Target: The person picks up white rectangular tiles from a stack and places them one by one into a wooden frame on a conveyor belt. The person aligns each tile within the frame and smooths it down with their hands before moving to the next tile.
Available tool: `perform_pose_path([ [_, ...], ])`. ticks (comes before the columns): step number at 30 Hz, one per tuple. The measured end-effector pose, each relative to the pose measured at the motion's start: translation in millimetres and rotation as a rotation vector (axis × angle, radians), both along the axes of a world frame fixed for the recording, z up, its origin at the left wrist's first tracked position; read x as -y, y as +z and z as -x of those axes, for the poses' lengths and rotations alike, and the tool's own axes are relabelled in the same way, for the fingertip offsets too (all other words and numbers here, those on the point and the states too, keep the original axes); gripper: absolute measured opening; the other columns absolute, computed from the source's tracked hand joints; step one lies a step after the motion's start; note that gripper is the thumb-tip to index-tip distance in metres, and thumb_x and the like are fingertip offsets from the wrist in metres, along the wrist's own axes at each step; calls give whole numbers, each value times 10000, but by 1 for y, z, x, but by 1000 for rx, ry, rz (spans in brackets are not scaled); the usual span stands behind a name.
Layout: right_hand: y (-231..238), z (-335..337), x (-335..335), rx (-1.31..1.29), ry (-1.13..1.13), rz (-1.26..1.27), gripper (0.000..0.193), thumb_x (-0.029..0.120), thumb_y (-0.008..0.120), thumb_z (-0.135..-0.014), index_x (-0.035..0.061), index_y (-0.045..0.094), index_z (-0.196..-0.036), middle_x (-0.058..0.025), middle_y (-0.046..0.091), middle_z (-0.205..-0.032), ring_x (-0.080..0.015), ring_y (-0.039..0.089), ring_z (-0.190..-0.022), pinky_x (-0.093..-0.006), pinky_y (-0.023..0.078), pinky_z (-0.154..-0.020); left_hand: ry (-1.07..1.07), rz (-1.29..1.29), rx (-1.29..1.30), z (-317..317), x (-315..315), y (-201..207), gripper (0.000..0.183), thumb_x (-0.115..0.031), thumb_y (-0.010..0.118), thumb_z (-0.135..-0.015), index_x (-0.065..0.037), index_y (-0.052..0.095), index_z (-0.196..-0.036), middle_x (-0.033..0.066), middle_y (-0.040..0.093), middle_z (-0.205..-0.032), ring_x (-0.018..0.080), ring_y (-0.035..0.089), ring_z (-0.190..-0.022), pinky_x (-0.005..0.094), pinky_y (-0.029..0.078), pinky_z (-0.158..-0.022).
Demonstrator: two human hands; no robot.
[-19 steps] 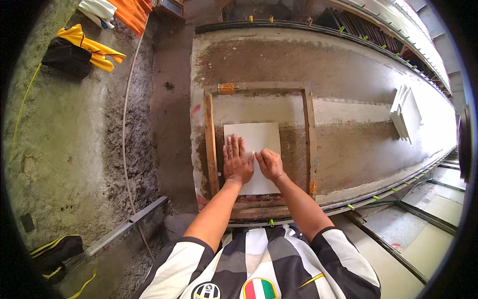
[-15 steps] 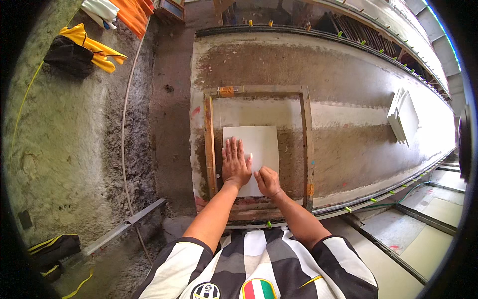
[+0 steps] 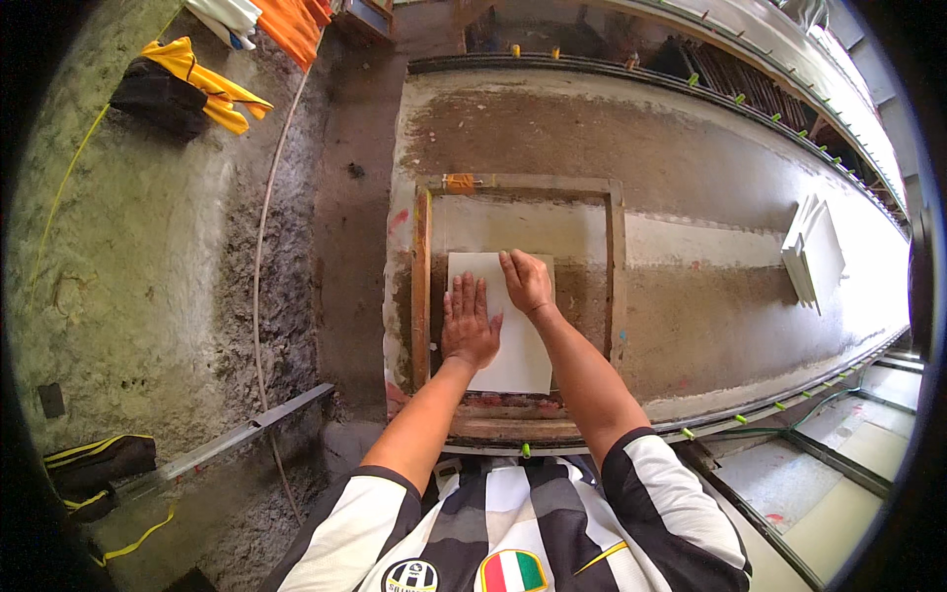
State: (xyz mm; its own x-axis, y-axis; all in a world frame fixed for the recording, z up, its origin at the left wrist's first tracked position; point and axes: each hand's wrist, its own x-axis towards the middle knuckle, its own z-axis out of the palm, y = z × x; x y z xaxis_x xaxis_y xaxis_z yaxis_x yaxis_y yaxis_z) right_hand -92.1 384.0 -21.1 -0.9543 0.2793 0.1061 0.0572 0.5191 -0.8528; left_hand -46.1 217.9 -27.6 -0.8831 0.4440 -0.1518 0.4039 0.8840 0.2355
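Observation:
A white rectangular sheet (image 3: 513, 340) lies inside a wooden frame (image 3: 616, 266) that rests on a long stained table. My left hand (image 3: 470, 326) is flat on the left part of the sheet, fingers stretched out and pointing away from me. At the sheet's far edge my right hand (image 3: 528, 284) is curled closed against the surface. Whatever it may grip is hidden by its fingers. Orange tape (image 3: 460, 182) wraps the frame's far bar near the left corner.
Several white boards (image 3: 815, 253) lie stacked on the table (image 3: 710, 326) to the right. Green clips line the table's rails. Yellow-and-black clothing (image 3: 178, 89) and an orange cloth (image 3: 291, 30) hang by the rough wall at left. A metal bar (image 3: 266, 419) juts out at lower left.
My right hand has moved away from me, from the sheet's near part up to its far edge, staying closed. My left hand keeps its place on the sheet. The view has shifted slightly.

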Motion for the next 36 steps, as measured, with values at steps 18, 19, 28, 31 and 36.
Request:
perform_pose_path([
  [18, 58, -182, -99, 324, -319, -475, 739, 387, 783, -829, 105, 421, -1409, -205, 522, -1286, -399, 563, -1163, -475, 492, -946, 410, -460, -98, -14, 123, 27, 648, -462, 563, -1008, -19, 456, -1469, 227, 535, -1232, 392, 553, -1160, 485, 470, -975],
  [19, 62, -187, -96, 383, -301, -420, 758, 335, 755, -849, 96, 368, -1455, -214, 530, -1288, -424, 560, -1185, -489, 487, -958, 389, -444, -27, -23, 127, 26, 642, -450, 573, -1007, -5, 469, -1457, 236, 540, -1209, 394, 567, -1128, 474, 474, -965],
  [28, 34, -202, -101, 371, -254, -351, 627, 188, 634, -901, 61, 369, -1455, -242, 521, -1298, -450, 572, -1164, -510, 483, -958, 373, -541, 55, -49, 128, 16, 618, -418, 559, -1017, -23, 460, -1482, 256, 563, -1224, 411, 581, -1139, 472, 485, -955],
  [31, 34, -202, -101, 369, -240, -349, 635, 191, 637, -900, 60, 364, -1458, -243, 522, -1290, -446, 565, -1174, -508, 484, -959, 373, -561, 39, -50, 127, 13, 613, -422, 552, -1021, -30, 459, -1483, 258, 558, -1231, 414, 579, -1140, 467, 484, -953],
  [36, 44, -201, -97, 420, -240, -346, 656, 186, 625, -900, 50, 344, -1477, -251, 509, -1310, -450, 555, -1181, -498, 480, -973, 372, -575, 26, -50, 126, 13, 619, -427, 552, -1022, -16, 460, -1476, 256, 559, -1215, 416, 585, -1121, 456, 490, -941],
])
